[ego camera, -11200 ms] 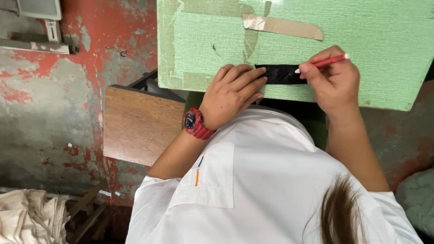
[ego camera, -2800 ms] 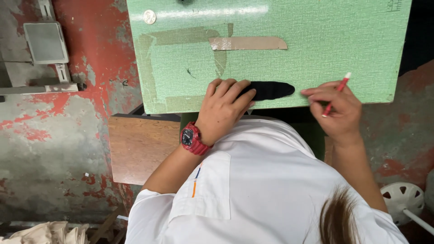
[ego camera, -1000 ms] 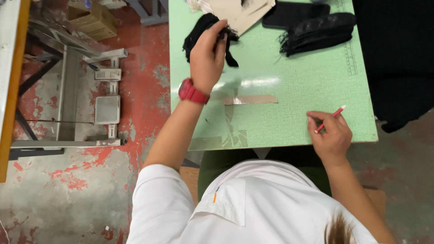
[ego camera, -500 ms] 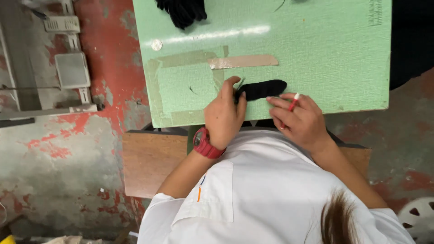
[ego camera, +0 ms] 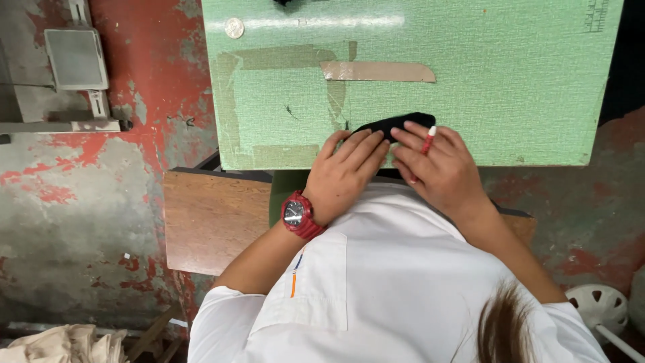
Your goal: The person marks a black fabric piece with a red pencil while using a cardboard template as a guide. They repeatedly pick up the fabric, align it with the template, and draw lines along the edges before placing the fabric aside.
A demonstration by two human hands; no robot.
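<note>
Black fabric piece (ego camera: 396, 124) lies near the desk's (ego camera: 510, 101) front edge, about midway along. Left hand (ego camera: 346, 171) flat on it, fingers spread. Right hand (ego camera: 440, 168) presses it too, red pencil (ego camera: 427, 141) pinched between fingers. Bare desk toward the right edge.

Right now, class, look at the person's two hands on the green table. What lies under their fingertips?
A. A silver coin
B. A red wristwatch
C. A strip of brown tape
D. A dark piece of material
D: the left hand and right hand both press on the dark piece of material near the green table's front edge.
</note>
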